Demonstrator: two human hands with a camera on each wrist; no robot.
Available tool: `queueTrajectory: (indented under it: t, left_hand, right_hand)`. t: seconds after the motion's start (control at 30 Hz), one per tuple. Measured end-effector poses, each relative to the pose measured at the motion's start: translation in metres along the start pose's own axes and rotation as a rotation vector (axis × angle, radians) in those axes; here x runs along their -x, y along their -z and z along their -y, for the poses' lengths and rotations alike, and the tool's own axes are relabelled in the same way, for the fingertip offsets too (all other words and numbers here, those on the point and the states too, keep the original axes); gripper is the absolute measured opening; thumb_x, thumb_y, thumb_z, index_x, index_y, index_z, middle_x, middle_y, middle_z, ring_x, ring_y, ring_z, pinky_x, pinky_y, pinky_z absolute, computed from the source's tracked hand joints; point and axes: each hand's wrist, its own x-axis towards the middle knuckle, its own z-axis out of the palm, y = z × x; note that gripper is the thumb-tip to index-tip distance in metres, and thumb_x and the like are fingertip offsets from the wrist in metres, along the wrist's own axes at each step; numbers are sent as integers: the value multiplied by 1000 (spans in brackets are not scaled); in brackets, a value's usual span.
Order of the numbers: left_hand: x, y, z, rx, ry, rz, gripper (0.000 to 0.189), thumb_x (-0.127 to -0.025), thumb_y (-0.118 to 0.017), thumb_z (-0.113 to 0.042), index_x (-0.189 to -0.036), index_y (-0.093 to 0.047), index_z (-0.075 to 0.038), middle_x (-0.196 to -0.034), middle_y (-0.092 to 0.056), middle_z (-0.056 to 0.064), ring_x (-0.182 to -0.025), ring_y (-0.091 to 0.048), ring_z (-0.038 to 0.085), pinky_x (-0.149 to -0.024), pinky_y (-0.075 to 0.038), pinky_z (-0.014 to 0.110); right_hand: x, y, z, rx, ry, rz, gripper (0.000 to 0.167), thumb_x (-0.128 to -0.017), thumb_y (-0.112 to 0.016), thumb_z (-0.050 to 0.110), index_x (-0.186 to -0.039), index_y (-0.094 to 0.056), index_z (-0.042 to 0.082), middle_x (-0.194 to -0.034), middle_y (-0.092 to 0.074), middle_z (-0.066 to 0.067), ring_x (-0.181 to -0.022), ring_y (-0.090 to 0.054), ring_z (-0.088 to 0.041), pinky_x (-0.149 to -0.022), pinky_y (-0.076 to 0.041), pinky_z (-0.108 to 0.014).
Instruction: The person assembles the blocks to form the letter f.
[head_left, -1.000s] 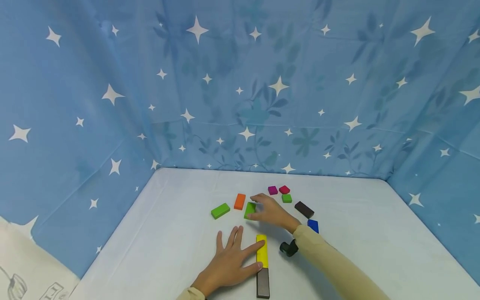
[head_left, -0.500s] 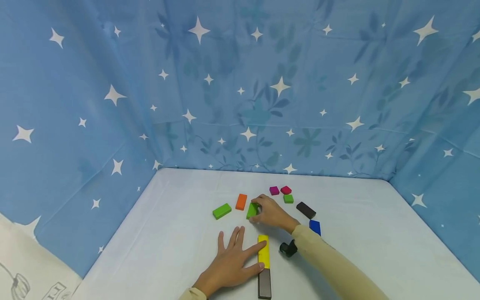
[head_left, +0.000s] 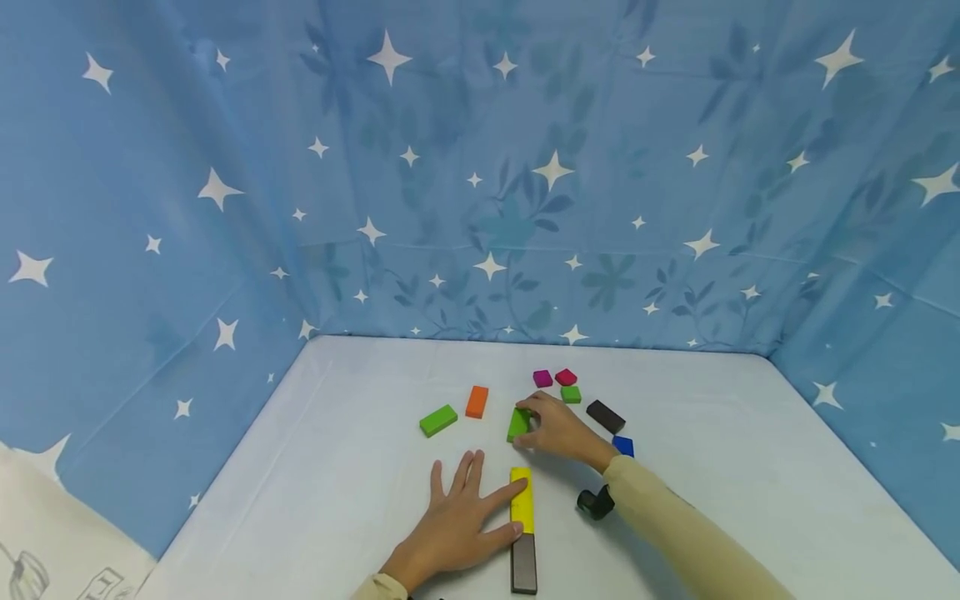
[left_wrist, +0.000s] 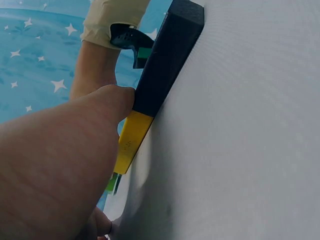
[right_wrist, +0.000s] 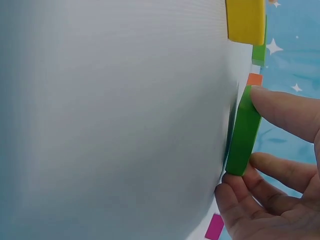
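My left hand (head_left: 457, 527) lies spread near the front of the table. Its thumb and index finger touch a yellow block (head_left: 522, 508) and a dark block (head_left: 523, 567), which stand end to end in a line; both also show in the left wrist view. Further back, my right hand (head_left: 558, 427) pinches a green rectangular block (head_left: 517, 424) by its ends, between thumb and fingers. In the right wrist view this green block (right_wrist: 243, 132) is close to the white surface, tilted slightly away from it.
Left of the right hand lie an orange block (head_left: 477, 402) and another green block (head_left: 438, 420). Beyond it are small purple (head_left: 542, 378), red (head_left: 566, 377) and green (head_left: 571, 394) blocks. A dark block (head_left: 606, 417) and a blue block (head_left: 623, 447) lie to its right. Starry curtains surround the table.
My right hand has closed its fingers on the green block and moved it a little to the right, away from the orange block. The left hand stays on the yellow and dark blocks.
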Motion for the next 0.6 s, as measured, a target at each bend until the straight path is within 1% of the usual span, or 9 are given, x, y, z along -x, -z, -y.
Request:
queueTrajectory:
  t: [0.3,0.47,0.6]
  left_hand:
    - [-1,-1,3,5,-3,-3,62,-105,-51,-68,-162,-47,-45,-173,-23,27,-160,-18,47,-115,-2,84]
    - [-1,-2,2,-8,-9,-13,61,-105,-51,-67,-161,-48,-46,-172,-25,27,-159,-19,47,-114,-3,85]
    - [-1,-2,1,-8,-15,-14,61,-105,-50,-67,-161,-48,-45,-172,-25,28,-159,-19,47,-114,-3,85]
  right_hand:
    - [14,3,-7,2,44,15,58,-84,-93,23,-133,-72,0,-128,-66,-12,-108,-62,-25,-103,-55,-49]
    - [19,1,-7,-10,56,27,58,-86,-93,25,-134,-71,1,-130,-66,-12,-112,-63,-27,-106,-54,-50]
    - [23,0,-6,-12,90,35,58,-88,-91,26,-135,-71,1,-131,-66,-12,-115,-63,-28,-107,-53,-51]
